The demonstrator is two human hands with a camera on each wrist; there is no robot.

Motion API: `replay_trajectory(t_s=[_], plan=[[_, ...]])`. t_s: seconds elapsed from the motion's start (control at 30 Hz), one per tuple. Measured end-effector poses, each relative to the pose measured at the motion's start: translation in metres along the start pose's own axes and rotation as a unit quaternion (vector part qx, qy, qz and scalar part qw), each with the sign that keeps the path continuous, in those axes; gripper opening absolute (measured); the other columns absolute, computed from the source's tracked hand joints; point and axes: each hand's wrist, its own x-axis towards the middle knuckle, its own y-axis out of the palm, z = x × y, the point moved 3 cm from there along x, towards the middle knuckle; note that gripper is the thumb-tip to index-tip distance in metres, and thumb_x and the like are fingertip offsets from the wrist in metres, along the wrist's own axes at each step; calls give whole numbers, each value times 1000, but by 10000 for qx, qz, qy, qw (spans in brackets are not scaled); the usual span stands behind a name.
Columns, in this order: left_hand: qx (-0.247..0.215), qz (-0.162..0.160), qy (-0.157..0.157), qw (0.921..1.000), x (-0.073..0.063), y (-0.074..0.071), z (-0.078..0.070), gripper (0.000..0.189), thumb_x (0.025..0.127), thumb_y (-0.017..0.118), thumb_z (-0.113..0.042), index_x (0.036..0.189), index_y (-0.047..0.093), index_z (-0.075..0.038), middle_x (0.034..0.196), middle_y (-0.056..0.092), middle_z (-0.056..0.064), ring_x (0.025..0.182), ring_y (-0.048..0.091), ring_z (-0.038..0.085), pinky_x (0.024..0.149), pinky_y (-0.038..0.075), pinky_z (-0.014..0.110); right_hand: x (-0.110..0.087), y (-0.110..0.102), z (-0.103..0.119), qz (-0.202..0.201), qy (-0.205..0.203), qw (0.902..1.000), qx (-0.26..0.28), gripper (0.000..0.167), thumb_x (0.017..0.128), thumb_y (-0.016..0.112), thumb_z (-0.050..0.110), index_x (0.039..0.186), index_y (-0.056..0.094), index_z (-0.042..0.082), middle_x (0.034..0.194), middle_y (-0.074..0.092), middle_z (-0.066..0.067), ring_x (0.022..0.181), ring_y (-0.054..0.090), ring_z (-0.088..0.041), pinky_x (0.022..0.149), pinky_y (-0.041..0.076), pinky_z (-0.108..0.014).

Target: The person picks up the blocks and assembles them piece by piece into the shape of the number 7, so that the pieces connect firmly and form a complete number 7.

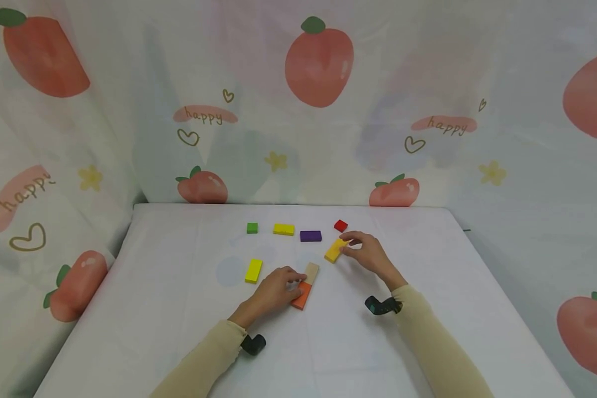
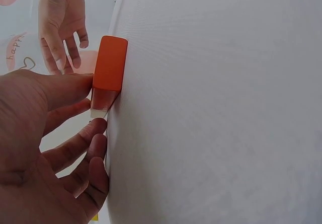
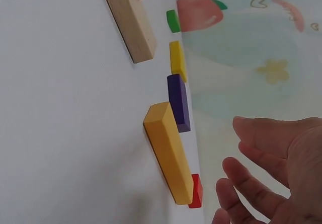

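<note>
white table (image 1: 323, 354) — eight blocks (image 1: 310, 236); left hand (image 1: 272, 291) unclamped, touching one orange block (image 1: 302, 297) — right hand (image 1: 370, 254) loosely spread.

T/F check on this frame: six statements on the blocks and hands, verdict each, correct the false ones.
1. The orange block lies end to end with the plain wooden block. True.
2. The right hand grips the amber-yellow block. False: it is near that block, fingers apart from it.
3. The left hand touches the orange block. True.
4. In the head view, the green block is right of the purple block. False: it is left.
5. The red block lies beyond the amber-yellow block. True.
6. The orange block stands on end. False: it lies flat.
</note>
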Motion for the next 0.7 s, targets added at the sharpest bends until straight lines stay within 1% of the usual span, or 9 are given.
replay_trajectory(t_s=[0.2,0.4,0.53,0.7], plan=[[-5,34,-127,9999,-1,-2,-1,37,94,66,-29,131,64,-25,120,63,-1,113,57,18,100,50,38,13,7,-3,58,-64,10000,46,39,93,67,26,129,62,12,130,63,-11,120,55,-33,98,52,-47],[-59,80,-123,9999,0,-2,-1,37,95,65,-29,132,64,-25,121,63,-1,112,57,17,100,50,38,24,11,-3,37,40,9999,150,41,93,67,27,130,61,11,129,62,-11,120,54,-32,99,50,-47],[-81,62,-105,9999,0,-1,-1,37,95,65,-29,132,64,-25,120,63,-1,112,57,17,100,50,38,30,12,-1,-24,-24,9997,230,41,92,68,26,129,62,9,129,63,-13,118,54,-32,97,50,-46],[-155,78,-191,9997,1,0,-1,37,94,66,-30,131,64,-25,120,63,-2,112,57,17,100,51,39,40,17,-1,-114,-222,9993,287,38,92,68,24,127,63,9,127,64,-12,117,57,-31,97,52,-44]])
